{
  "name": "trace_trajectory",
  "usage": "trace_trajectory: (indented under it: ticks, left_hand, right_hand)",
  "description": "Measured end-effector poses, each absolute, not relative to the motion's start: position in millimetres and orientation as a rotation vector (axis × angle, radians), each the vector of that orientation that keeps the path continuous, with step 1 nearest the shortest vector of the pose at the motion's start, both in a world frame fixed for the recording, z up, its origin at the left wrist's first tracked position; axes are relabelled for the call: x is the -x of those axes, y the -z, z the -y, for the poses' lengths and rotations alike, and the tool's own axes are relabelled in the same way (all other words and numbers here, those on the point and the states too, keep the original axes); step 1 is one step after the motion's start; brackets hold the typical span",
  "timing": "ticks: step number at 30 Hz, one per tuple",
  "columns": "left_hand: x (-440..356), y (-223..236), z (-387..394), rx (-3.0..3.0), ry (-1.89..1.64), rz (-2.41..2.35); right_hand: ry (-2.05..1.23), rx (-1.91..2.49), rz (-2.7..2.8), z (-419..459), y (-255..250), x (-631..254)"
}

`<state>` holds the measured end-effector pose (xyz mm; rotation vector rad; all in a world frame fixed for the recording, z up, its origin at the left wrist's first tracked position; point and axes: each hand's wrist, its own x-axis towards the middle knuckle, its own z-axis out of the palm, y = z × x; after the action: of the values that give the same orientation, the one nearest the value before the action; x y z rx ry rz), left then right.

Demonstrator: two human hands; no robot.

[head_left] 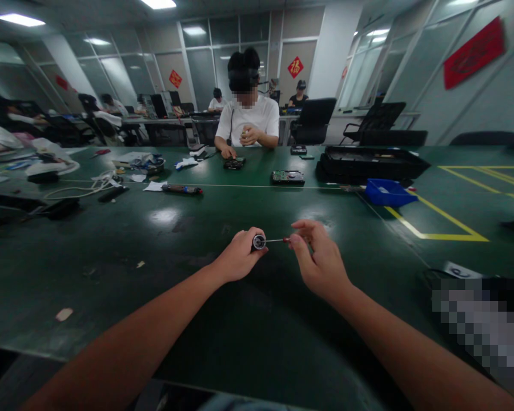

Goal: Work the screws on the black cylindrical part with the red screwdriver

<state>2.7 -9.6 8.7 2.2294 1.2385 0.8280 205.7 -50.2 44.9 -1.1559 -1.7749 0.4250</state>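
My left hand (239, 255) is wrapped round a small dark cylindrical part (259, 242) with a silvery ring at its end, which faces right and toward me. In my right hand (319, 257) I pinch the red handle of a thin screwdriver (278, 240) between thumb and fingers. Its metal shaft points left, and the tip meets the ringed end of the part. Both hands are above the green table (188, 319). The inside of the part is too small to make out.
Across the table a person (251, 117) in a white shirt handles a dark device (235, 163). A hard drive (288, 177) lies ahead, with a black tray (370, 164) and a blue bin (389, 193) at right. An electric screwdriver (182, 189) and cables (85, 185) lie at left.
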Motion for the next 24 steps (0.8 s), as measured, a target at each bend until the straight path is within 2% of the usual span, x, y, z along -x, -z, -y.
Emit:
trace_trajectory:
  ticks: [10, 18, 24]
  left_hand:
    - [-4, -13, 13, -2.365, -0.835, -1.217]
    - [-3, -11, 11, -2.295, -0.815, -1.253]
    - [-2, -11, 11, -2.308, -0.772, -1.272]
  right_hand:
    - [-1.050, 1.030, 1.198, 23, -33, -209]
    - [-0.751, 1.115, 1.377, 32, -37, -209]
    - [-0.661, 1.098, 1.398, 37, -41, -207]
